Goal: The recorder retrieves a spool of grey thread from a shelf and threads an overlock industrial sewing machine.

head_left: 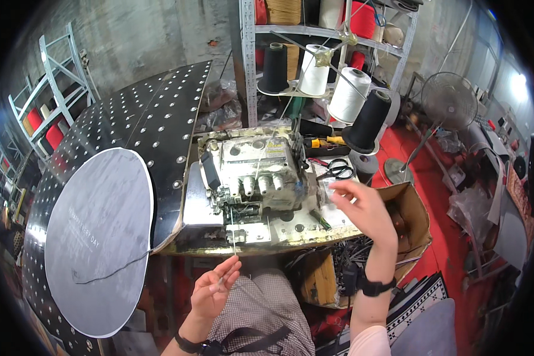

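In front of me stands an overlock sewing machine (pixel 258 163), whitish and worn. A thin pale cord (pixel 234 237) runs from its needle area down to my left hand (pixel 215 286), pinched between thumb and fingers, with a greyish length trailing over my lap. My right hand (pixel 366 212) is raised over the right side of the machine table, fingers bent and thumb apart, with nothing visible in it. Black-handled scissors (pixel 340 169) lie just beyond that hand. On the left, a grey oval mat (pixel 101 237) with a pale edge rests on the studded table; a dark thread (pixel 115 272) lies across it.
White thread cones (pixel 350 95) and black ones (pixel 368 121) stand behind the machine. A cardboard box (pixel 418 222) sits at the right, beside a bin of scraps (pixel 353 261). Farther back are a standing fan (pixel 449 101) and a shelf rack (pixel 314 29). The black studded table (pixel 166 124) extends left.
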{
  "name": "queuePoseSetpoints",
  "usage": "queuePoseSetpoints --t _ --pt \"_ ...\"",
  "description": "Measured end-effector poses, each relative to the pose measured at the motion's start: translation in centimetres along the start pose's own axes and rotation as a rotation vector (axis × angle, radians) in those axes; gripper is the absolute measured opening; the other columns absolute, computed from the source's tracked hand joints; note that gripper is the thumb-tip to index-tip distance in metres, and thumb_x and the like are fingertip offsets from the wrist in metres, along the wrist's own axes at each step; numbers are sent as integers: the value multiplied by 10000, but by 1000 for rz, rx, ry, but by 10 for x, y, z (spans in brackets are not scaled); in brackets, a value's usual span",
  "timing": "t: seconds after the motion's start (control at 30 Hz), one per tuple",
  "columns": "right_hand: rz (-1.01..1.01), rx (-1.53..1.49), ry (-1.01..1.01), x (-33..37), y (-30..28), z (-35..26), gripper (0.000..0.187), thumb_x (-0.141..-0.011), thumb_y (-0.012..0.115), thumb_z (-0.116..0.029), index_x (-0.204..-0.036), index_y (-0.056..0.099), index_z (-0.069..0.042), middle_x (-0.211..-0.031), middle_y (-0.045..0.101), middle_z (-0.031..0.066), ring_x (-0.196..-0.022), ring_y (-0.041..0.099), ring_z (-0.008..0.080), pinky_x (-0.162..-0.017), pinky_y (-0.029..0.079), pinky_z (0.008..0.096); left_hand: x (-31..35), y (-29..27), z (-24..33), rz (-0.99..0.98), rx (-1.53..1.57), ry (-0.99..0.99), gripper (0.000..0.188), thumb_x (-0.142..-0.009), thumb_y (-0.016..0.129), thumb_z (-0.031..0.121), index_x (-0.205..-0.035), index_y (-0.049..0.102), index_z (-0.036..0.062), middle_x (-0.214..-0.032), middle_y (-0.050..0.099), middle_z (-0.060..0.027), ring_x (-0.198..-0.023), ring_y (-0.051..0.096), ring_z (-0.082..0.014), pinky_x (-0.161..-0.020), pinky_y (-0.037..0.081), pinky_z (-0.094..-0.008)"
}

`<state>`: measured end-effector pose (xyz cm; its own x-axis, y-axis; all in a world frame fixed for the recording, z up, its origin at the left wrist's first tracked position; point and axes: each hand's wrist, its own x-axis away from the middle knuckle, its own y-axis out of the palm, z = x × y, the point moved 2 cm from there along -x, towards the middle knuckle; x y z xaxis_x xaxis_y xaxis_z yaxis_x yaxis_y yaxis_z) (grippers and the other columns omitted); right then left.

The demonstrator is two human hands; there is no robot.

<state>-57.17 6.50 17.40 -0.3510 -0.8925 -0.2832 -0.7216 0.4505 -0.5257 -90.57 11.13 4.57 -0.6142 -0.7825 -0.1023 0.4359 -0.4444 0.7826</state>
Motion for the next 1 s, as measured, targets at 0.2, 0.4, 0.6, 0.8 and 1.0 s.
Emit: queuePoseSetpoints --t 0.2,0.4,0.6,0.8,1.0 --pt "198 137 98 -85 38 124 320 -880 575 -168 -1149 560 7 -899 656 190 -832 643 307 -767 499 359 -8 -7 -5 56 6 -31 111 -787 564 66 -764 612 -32 -1392 371 -297 -1297 393 -383 -1075 347 -425" --pt "79 -495 193 -175 58 143 367 -914 583 -308 -1160 590 -37 -1016 641 56 -835 620 168 -710 479 301 -13 -18 -3 72 -22 -21 130 -794 574 84 -799 611 -41 -1379 390 -298 -1288 409 -383 -1065 362 -430" --pt "-204 -419 65 -216 72 126 339 -894 618 -304 -1102 658 -39 -1014 613 -31 -850 515 40 -749 416 193 -13 -32 3 125 -54 -6 68 -798 543 55 -789 584 1 -1395 359 -311 -1309 371 -407 -1085 323 -452" --pt "80 -16 -189 -230 69 112 339 -884 621 -310 -912 660 26 -881 643 71 -638 561 114 -627 442 300 -19 -35 -3 107 -34 -33 69 -806 537 53 -788 582 4 -1401 352 -309 -1312 367 -404 -1091 311 -446" --pt "434 -472 -226 -206 63 101 331 -998 441 -293 -1033 617 -14 -933 668 66 -714 641 110 -649 495 222 -23 -27 -8 75 -56 -46 101 -803 548 76 -802 596 -13 -1387 380 -298 -1292 400 -386 -1078 335 -432"
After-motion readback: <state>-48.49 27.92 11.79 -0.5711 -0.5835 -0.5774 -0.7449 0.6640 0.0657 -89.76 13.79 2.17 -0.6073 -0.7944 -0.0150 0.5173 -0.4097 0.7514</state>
